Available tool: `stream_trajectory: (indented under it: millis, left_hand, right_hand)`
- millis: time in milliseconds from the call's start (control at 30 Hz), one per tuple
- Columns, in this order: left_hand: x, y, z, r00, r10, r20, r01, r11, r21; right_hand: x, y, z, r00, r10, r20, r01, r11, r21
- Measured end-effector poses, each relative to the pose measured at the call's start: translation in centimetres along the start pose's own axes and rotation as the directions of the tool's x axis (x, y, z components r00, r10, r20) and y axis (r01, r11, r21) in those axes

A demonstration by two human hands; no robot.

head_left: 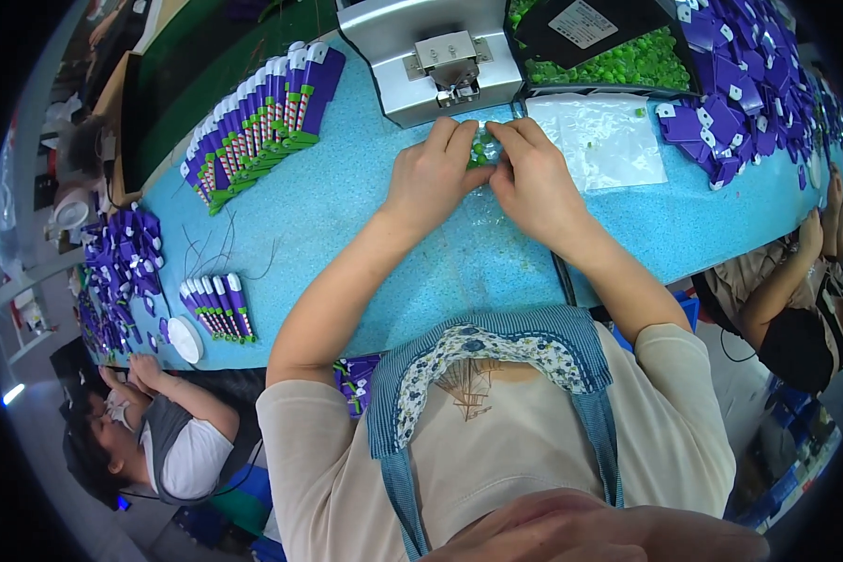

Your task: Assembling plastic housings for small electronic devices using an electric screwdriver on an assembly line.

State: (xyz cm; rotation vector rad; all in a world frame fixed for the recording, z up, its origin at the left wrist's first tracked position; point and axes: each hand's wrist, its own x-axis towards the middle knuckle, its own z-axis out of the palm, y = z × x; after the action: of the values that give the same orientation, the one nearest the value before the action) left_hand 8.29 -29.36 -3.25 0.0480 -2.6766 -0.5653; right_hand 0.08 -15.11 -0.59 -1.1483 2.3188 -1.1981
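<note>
Both my hands meet at the front edge of a silver bench machine (398, 98) with a small metal fixture on its face. My left hand (433, 173) has its fingers bent and the tips pressed together. Opposite it, my right hand (537, 178) is closed the same way, thumb and fingertips nearly touching the left ones. Between them lie several small green plastic pieces (480, 148) on something shiny and transparent. Whatever the fingertips pinch is hidden. Right of my right hand, a flat transparent plastic bag (618, 159) lies on the blue tabletop (347, 211).
Behind the bag stands a bin of green pieces (618, 67) with a black flap (585, 26) over it. Purple parts (759, 89) are heaped far right. Left are a long row of purple, striped and green sticks (262, 117) and a shorter row (217, 307). Co-workers sit on both sides.
</note>
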Motion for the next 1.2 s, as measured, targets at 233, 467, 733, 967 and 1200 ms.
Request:
stream_trajectory:
  millis: [233,467,733,967,1200]
  left_hand:
    - [1.3,0.3,1.4,0.995,0.033,-0.097,-0.034,0.999,-0.008]
    - [1.8,0.9,1.8,0.99,0.025,-0.14,-0.026,1.0,-0.004]
    - [1.6,0.8,1.9,0.98,0.044,-0.192,-0.048,0.999,-0.014]
    - [1.0,0.7,2.1,0.987,0.03,-0.159,-0.044,0.996,-0.082]
    - [1.2,1.2,1.3,0.989,0.054,-0.137,-0.051,0.998,0.027]
  right_hand:
    - [0.3,0.0,-0.2,0.994,-0.051,-0.096,0.046,0.998,-0.05]
    - [0.4,0.2,-0.5,0.989,-0.053,-0.14,0.042,0.996,-0.077]
    - [-0.4,-1.4,-1.9,0.983,-0.107,-0.15,0.096,0.992,-0.078]
    - [1.7,-8.5,-4.5,0.987,0.016,-0.161,0.059,0.892,0.448]
    - [9.9,-13.2,-6.6,0.929,0.366,-0.061,-0.155,0.533,0.832]
